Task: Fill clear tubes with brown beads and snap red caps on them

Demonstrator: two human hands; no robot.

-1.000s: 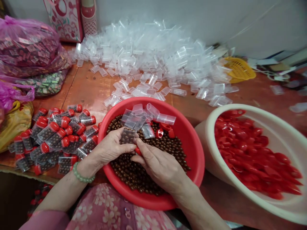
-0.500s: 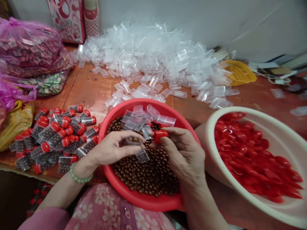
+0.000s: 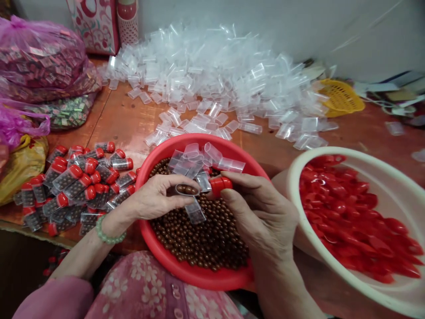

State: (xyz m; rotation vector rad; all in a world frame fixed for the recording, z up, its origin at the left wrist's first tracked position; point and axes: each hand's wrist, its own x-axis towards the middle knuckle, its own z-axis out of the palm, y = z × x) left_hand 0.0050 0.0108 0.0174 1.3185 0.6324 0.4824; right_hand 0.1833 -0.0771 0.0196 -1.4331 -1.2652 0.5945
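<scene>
Over a red basin (image 3: 195,280) of brown beads (image 3: 199,241), my left hand (image 3: 156,197) pinches a clear tube (image 3: 186,190) with brown beads showing at its open end. My right hand (image 3: 262,212) holds a red cap (image 3: 221,186) between thumb and fingers, to the right of the tube and apart from it. Several loose clear tubes (image 3: 191,161) lie on the beads at the basin's back. Below my left fingertips, another clear tube (image 3: 195,211) rests over the beads.
Filled, red-capped tubes (image 3: 75,190) are piled at the left, near plastic bags (image 3: 43,57). Behind the basin spreads a heap of clear tubes (image 3: 212,71), with a yellow basket (image 3: 343,97) beside it. A cream tub (image 3: 294,186) of red caps (image 3: 352,221) stands at the right.
My right hand has shifted slightly right with the red cap. The tube's opening in my left hand has turned more toward the view, showing more beads. The whole view has shifted slightly.
</scene>
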